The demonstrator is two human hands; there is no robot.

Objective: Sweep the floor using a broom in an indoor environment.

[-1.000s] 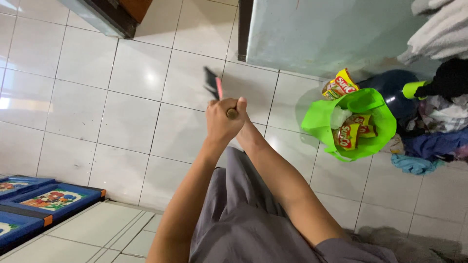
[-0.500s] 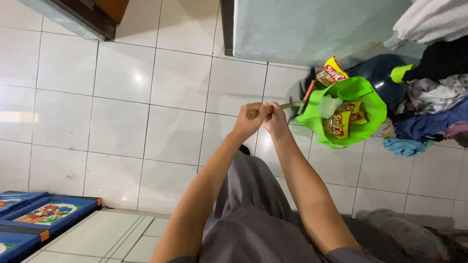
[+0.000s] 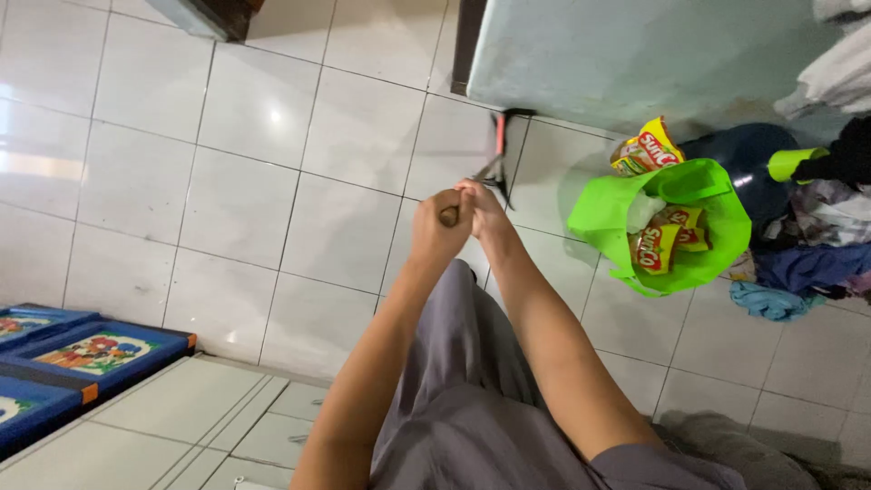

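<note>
Your left hand (image 3: pixel 437 229) and right hand (image 3: pixel 483 210) are both clamped on the broom handle (image 3: pixel 448 216), head (image 3: pixel 498 150) at the wall base. Keep strokes low, clear of the green bag (image 3: pixel 717 238).

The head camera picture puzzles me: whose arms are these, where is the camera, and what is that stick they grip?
There is no machine here. A person wears one camera on the head, so you look down along their own two bare arms to the floor. The left hand and the right hand close together around the top of a long-handled broom, whose dark head with a red part reaches the white tiled floor near a pale green wall. The grey cloth low in the picture is the person's clothing. To the right stands a bright green bag with yellow and red packets in it, beside a heap of clothes. At the lower left lie blue framed picture boards.
</note>
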